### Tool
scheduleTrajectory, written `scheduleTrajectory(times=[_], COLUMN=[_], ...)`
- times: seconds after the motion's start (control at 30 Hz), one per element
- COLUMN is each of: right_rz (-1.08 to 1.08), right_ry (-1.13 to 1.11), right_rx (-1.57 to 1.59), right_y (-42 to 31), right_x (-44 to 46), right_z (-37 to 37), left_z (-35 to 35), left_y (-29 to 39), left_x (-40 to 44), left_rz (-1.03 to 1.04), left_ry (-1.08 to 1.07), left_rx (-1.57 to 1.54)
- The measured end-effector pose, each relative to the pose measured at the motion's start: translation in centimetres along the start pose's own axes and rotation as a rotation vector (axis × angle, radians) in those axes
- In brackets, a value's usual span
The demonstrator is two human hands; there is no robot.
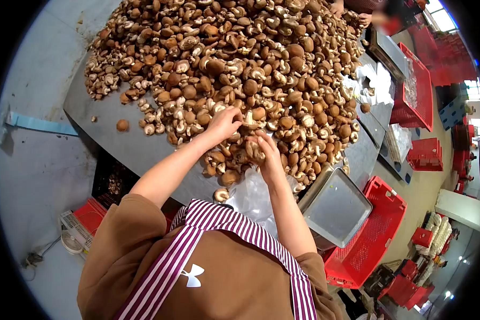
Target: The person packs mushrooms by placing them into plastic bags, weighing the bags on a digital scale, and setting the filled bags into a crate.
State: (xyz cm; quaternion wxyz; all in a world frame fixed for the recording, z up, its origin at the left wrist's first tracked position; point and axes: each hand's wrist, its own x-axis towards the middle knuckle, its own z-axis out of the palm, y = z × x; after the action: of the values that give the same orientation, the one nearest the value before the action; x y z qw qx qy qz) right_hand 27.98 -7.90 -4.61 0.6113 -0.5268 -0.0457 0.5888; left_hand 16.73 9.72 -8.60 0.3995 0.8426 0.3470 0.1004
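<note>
Mushrooms (pixel 250 53) heaped on counter (pixel 138 146), stems every which way, ahead of both hands; left hand (pixel 225 125) farther in, fingers curled, grip cannot be told; right hand (pixel 270 153), nearer apron (pixel 224 214), fingers closed around held mushroom (pixel 255 152).

This looks like a big workroom for food, like one in a factory. A huge heap of mushrooms (pixel 229 58) covers much of a wide grey bench (pixel 138 149), from 10 to 2 o'clock. A big red crate (pixel 383 226) and a metal tray (pixel 338 208) are at 4 o'clock, and smaller red boxes (pixel 425 154) are at 3 o'clock. Another person's hand (pixel 364 20) is by the heap, near 1 o'clock.
</note>
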Motion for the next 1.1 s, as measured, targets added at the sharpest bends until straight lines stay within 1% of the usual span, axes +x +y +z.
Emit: scheduleTrajectory(times=[0.03,0.1,0.13,0.17,0.23,0.37,0.43,0.57,0.67,0.73,1.07,1.1], right_rz=[-0.022,-0.007,0.003,0.013,0.021,0.049,0.059,0.038,0.054,0.028,0.049,0.032], right_ry=[0.021,0.028,0.03,0.031,0.035,0.026,0.032,0.031,0.006,0.009,0.004,0.006], right_rx=[-0.052,-0.063,-0.058,-0.052,-0.052,-0.011,0.005,0.045,0.072,0.068,0.109,0.069], right_y=[-0.1,-0.2,-0.3,-0.5,-1.2,-1.6,-1.7,-1.9,-1.9,-1.9,-1.7,-2.1], right_x=[0.8,2.0,2.3,2.5,2.2,2.6,2.9,3.5,3.9,3.9,4.4,3.9], right_z=[0.1,0.2,0.4,0.6,1.4,1.6,1.4,1.1,1.0,1.2,0.9,1.1], left_z=[0.2,0.5,0.6,0.7,0.2,0.2,0.4,0.7,1.2,1.6,2.2,2.2], left_y=[0.0,-0.2,-0.3,-0.4,0.5,0.4,0.4,0.9,1.0,0.8,0.4,0.4], left_x=[-0.2,-0.6,-0.7,-0.9,-1.2,-1.0,-0.8,-0.3,-0.1,-0.1,-0.5,-0.6], left_rz=[-0.002,0.009,0.089,0.084,-0.013,-0.04,0.006,-0.031,0.01,0.034,0.062,0.057], left_ry=[-0.003,0.102,0.159,0.159,0.089,0.067,0.116,0.084,0.139,0.159,0.201,0.196], left_rx=[-0.001,-0.071,-0.044,-0.044,-0.129,-0.11,-0.088,-0.053,0.0,0.091,0.087,0.09])
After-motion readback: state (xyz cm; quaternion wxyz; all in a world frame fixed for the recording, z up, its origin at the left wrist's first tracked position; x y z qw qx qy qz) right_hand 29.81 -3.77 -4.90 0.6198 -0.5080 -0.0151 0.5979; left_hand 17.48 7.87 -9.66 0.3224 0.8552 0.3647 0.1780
